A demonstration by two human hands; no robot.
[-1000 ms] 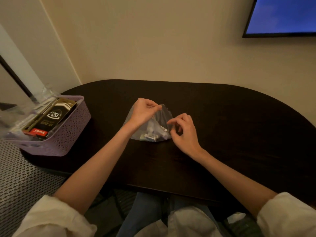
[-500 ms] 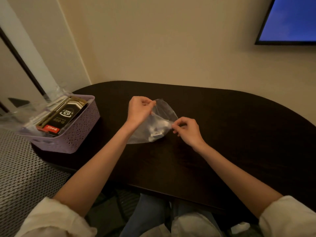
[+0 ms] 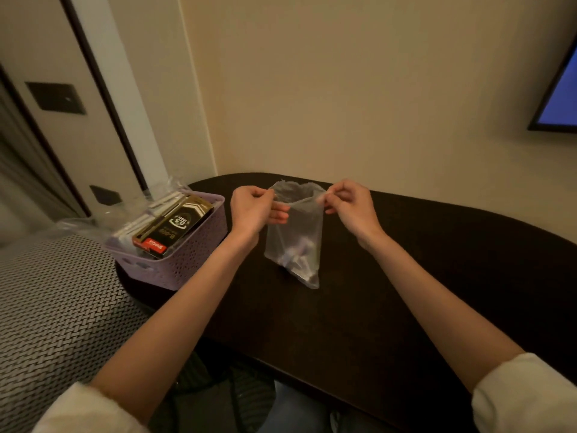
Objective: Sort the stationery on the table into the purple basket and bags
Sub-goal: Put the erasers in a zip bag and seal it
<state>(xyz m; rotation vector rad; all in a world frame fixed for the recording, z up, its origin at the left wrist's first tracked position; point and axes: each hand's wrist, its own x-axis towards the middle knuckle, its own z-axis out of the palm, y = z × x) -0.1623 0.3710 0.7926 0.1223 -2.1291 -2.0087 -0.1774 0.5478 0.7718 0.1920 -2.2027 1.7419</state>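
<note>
Bag [image 3: 293, 232] contents blurred, between both hands.

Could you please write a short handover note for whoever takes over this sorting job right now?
Left hand: pinches the left side of the clear bag's mouth.
Right hand: pinches the right side of the mouth.
The bag hangs upright between both hands over the table, with a few small items at its bottom; I cannot tell what they are.
Purple basket: at the table's left end, holding a black and gold box and other packets.
Done: no loose stationery shows on the table.
Left: probably close the bag and set it in place.
</note>
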